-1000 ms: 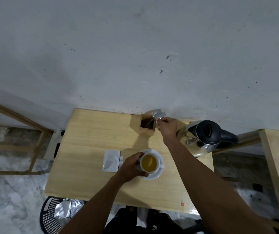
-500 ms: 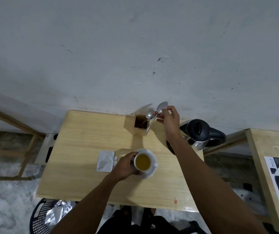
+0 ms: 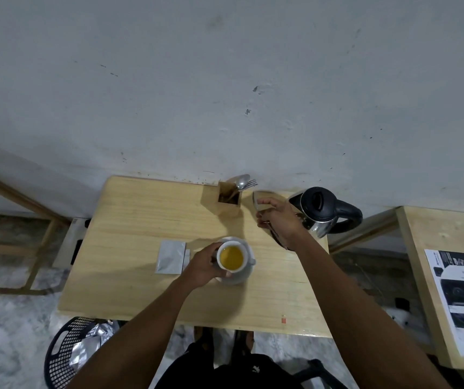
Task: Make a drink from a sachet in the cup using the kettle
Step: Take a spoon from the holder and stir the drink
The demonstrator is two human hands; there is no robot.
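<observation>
A white cup [image 3: 231,258] full of yellow liquid stands on a white saucer [image 3: 243,276] in the middle of the wooden table [image 3: 130,220]. My left hand [image 3: 204,266] is wrapped around the cup's left side. My right hand [image 3: 280,220] holds a metal spoon [image 3: 256,200], bowl end up, between the cutlery box and the kettle. The steel kettle [image 3: 322,210] with its black lid and handle stands at the table's far right. An opened silver sachet [image 3: 170,256] lies flat, left of the cup.
A wooden cutlery box [image 3: 228,196] with a spoon and a fork stands at the back by the wall. A black basket [image 3: 68,352] with foil waste sits on the floor, lower left. A second table with a printed sheet [image 3: 461,299] is at right.
My right hand drew a spoon out of the cutlery box and has brought it right and down, nearer the kettle. My left hand stayed on the cup.
</observation>
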